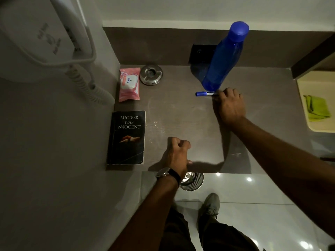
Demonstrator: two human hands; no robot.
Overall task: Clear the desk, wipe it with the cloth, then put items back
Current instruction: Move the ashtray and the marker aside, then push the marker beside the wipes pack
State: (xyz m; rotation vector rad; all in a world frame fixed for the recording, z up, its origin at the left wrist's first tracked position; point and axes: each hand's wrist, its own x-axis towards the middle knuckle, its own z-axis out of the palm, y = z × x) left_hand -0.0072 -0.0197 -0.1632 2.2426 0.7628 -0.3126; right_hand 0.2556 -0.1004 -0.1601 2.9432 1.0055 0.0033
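Closest to the lens, the left hand (176, 153) rests at the front edge of the desk (181, 109), curled into a loose fist with nothing in it, a wristwatch (167, 173) on its wrist. To its left lies a black book (126, 137), flat and face up. Further back sit a pink wipes packet (129, 84) and, just beside it, a round metal ashtray (151, 74). On the other side, the right hand (229, 105) lies palm down with its fingertips touching the end of a blue marker (205, 93); whether it actually grips the marker is not clear. A blue bottle (224, 57) stands upright just behind the marker. Off the desk, the green cloth (316, 107) lies crumpled on a pale shelf (311, 127) at the far right.
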